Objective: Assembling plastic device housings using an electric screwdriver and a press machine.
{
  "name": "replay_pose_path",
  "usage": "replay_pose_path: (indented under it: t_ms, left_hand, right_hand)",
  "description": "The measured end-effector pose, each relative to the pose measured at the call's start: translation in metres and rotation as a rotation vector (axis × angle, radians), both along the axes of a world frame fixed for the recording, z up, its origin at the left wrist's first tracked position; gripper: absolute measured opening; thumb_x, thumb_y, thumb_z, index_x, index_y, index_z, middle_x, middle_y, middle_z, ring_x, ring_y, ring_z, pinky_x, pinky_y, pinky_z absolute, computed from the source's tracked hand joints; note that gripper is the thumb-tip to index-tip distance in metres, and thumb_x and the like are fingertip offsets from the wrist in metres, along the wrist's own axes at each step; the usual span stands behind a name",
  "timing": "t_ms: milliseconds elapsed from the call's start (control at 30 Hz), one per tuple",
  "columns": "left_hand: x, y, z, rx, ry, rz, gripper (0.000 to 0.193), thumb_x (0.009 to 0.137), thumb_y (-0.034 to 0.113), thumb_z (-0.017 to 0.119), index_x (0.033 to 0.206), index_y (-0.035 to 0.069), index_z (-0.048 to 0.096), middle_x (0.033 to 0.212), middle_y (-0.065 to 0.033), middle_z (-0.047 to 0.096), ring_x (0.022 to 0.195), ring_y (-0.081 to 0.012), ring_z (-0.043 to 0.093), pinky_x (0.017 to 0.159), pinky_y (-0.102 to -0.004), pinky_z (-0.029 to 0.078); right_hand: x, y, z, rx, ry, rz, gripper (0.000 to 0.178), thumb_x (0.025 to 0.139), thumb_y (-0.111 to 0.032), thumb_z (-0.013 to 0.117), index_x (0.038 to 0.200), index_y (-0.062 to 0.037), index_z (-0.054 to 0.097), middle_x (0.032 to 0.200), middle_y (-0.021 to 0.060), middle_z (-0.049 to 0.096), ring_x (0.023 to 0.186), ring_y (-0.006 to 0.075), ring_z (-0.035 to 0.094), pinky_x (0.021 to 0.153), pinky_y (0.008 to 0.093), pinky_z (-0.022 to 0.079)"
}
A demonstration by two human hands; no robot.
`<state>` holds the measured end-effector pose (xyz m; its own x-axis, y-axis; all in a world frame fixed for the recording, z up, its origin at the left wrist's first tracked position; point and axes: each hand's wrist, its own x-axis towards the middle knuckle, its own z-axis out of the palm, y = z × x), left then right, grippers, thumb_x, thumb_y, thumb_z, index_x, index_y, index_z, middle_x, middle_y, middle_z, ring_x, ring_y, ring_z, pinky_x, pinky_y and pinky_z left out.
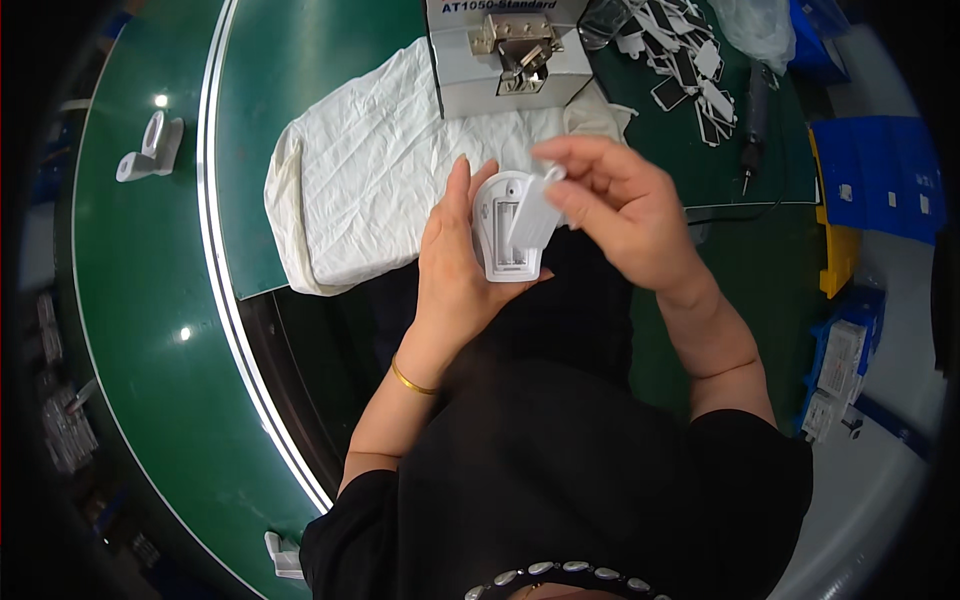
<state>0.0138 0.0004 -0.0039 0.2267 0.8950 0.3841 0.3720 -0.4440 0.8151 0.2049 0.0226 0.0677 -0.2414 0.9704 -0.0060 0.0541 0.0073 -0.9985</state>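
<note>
Left hand [455, 270] cups a white plastic housing [503, 240] (open compartment up); right hand [615, 205] pinches a flat white plastic cover [537, 213] against it, near the white cloth [370, 180].

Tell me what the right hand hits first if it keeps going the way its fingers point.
The right hand points left with a small white cover pinched in its fingertips. Straight on, the cover would probably first meet the white device in the left hand; they overlap already, though depth is unclear.
</note>
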Motion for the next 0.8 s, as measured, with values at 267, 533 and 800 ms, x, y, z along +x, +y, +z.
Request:
replay_pose_path:
  t_ms: [267, 533, 800]
  left_hand:
    - [0.002, 0.001, -0.006, -0.029, -0.012, 0.051, 0.128, 0.053, 0.02, 0.096, 0.154, -0.001, 0.021, 0.133, -0.0169, 0.061, 0.114, -0.0351, 0.061, 0.097, -0.0419, 0.049]
    - [0.003, -0.003, -0.001, 0.065, 0.082, 0.121, 0.123, 0.053, 0.021, 0.096, 0.152, -0.001, 0.027, 0.13, -0.0157, 0.063, 0.112, -0.034, 0.062, 0.097, -0.0414, 0.049]
    - [-0.002, -0.027, -0.002, -0.15, -0.479, -0.202, 0.124, 0.065, 0.016, 0.093, 0.158, 0.007, 0.011, 0.15, -0.024, 0.042, 0.137, -0.0371, 0.044, 0.112, -0.0459, 0.039]
  right_hand:
    - [-0.016, -0.007, -0.013, -0.045, -0.168, 0.052, 0.025, 0.093, -0.004, 0.069, 0.118, -0.0001, 0.065, 0.087, 0.0008, 0.066, 0.071, 0.0042, 0.06, 0.066, 0.0191, 0.049]
    - [-0.014, -0.008, -0.025, 0.448, -0.694, -0.007, 0.049, 0.089, -0.007, 0.073, 0.136, -0.007, 0.058, 0.114, 0.0072, 0.06, 0.099, 0.0131, 0.059, 0.084, 0.0267, 0.051]
    - [-0.016, -0.037, -0.022, -0.356, 0.292, 0.007, 0.063, 0.094, -0.01, 0.063, 0.148, 0.0067, 0.035, 0.131, 0.0151, 0.056, 0.122, 0.019, 0.054, 0.106, 0.0341, 0.041]
